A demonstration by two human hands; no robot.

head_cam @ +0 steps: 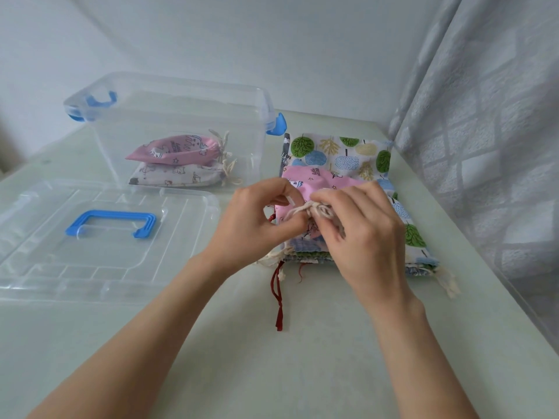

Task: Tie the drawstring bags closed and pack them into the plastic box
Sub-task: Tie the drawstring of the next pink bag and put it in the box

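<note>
A pink drawstring bag (pixel 320 179) lies on top of a pile of flat bags, the largest a tree-print bag (pixel 341 152). My left hand (pixel 257 219) and my right hand (pixel 357 228) both pinch its cream drawstring (pixel 311 208) at the bag's gathered mouth. The clear plastic box (pixel 127 128) with blue latches stands at the back left. Inside it a tied pink bag (pixel 178 151) rests on a tied white printed bag (pixel 178 176).
The box's clear lid (pixel 36 237) with a blue handle (pixel 112 223) lies flat at the left. A dark red cord (pixel 276 294) trails from the pile toward me. A grey curtain (pixel 490 146) hangs along the table's right edge; a wall stands behind.
</note>
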